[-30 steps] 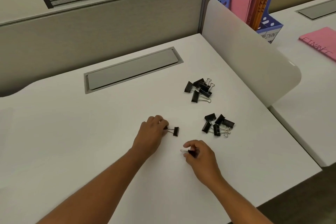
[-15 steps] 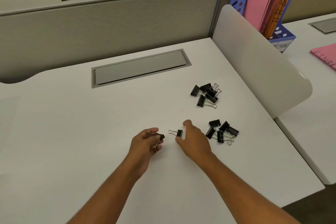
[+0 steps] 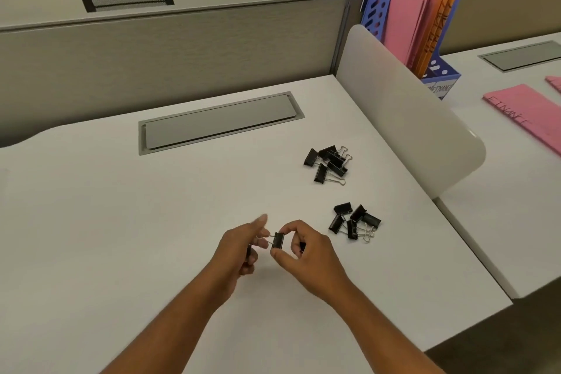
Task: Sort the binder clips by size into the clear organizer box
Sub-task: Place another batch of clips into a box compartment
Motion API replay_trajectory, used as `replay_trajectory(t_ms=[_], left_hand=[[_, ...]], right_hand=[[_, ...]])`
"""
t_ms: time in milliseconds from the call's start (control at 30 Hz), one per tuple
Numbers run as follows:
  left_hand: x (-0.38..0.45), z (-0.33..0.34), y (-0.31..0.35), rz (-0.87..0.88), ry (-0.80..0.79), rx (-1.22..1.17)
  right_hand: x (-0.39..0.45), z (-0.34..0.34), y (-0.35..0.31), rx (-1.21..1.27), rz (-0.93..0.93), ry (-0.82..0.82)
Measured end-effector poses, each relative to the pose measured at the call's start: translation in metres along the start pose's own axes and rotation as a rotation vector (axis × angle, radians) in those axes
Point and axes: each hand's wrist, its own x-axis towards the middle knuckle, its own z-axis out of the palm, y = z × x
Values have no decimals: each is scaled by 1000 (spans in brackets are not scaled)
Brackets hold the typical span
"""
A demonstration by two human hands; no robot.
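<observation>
**Both hands on one clip, mid-table**

Right hand [image 3: 306,255] pinches a black binder clip [image 3: 277,240] btwn thumb and index finger, thumb at the clip's near edge, index over the top. Another small dark item shows tucked inside the right palm [image 3: 302,246], prob. a second clip, can't tell for sure. Left hand [image 3: 239,249] is at the clip's wire handles, w/ index finger stretched out and blurred, other fingers curled; a dark bit peeks out by the lower fingers, so it seems to hold something too, unclear what. The clip sits raised a little over the white table [image 3: 121,222], roughly centre-front.

Two loose piles of black clips lie to the right: a near pile [image 3: 353,223] just beside the right hand, and a far pile [image 3: 329,162] further back, well apart from the hands. Handles stick out of both piles.

Grey cable hatch [image 3: 218,121] is set into the table behind. White curved divider [image 3: 403,112] on the right edge; blue file rack [image 3: 437,39] w/ pink and orange folders behind it. Pink folder [image 3: 528,114] lies on the next desk.
</observation>
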Motion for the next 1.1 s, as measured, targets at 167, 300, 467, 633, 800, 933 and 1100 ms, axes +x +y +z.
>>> replay_trajectory(t_ms=[167, 300, 467, 633, 800, 933, 1100], left_hand=[[-20, -8, 2, 157, -47, 182], [-40, -38, -4, 187, 17, 129], [-75, -103, -21, 257, 74, 91], [-119, -204, -48, 295, 166, 128], [-175, -321, -74, 327, 318, 49], [-213, -409, -101, 334, 499, -44], [-255, -490, -124, 316, 705, -201]], right_hand=[[-9, 2, -13, 1, -16, -76], [-15, 31, -28, 211, 76, -101], [-32, 93, -64, 259, 97, -160], [-55, 180, -121, 241, 71, -151], [-74, 288, -192, 188, -49, -255], [-79, 381, -249, 132, -175, -365], [-89, 477, -306, 77, -284, -488]])
